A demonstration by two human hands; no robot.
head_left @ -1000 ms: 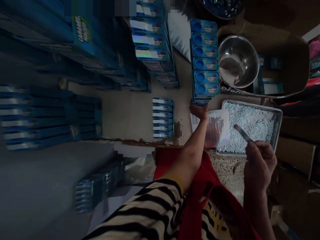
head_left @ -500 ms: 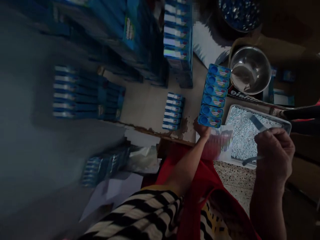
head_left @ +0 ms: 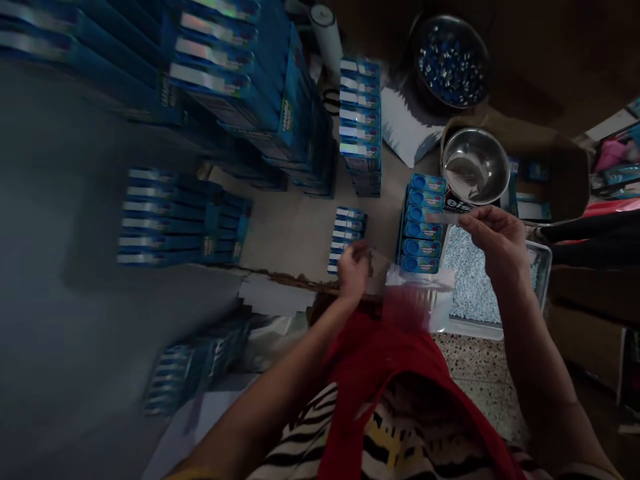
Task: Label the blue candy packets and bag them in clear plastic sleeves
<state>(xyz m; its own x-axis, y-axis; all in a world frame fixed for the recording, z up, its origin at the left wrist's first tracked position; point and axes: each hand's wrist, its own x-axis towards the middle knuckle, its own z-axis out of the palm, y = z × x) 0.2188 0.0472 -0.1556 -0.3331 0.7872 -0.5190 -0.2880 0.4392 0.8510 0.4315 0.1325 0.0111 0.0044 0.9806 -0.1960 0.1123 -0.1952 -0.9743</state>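
My left hand (head_left: 353, 268) is at the front end of a short row of small blue boxes (head_left: 349, 223), its fingers curled. Whether it holds any of them is hidden. My right hand (head_left: 495, 241) pinches a thin translucent strip (head_left: 443, 218), which extends left over a row of blue tins (head_left: 423, 231) with round marks on their lids. Under that hand lies a tray of small pale blue pellets (head_left: 470, 287). A clear plastic bag (head_left: 440, 281) lies at the table's front edge, between the tins and the tray.
Tall stacks of blue boxes (head_left: 280, 107) rise at the back left, with another group (head_left: 165, 223) at the far left. An empty steel bowl (head_left: 483, 160) and a bowl of dark blue pieces (head_left: 453, 70) are at the back right. Scissor handles (head_left: 331, 101) show behind the stacks.
My left hand has moved left from the tins to the small boxes. My right hand has moved up and left, bringing the strip over the tins. The view has shifted.
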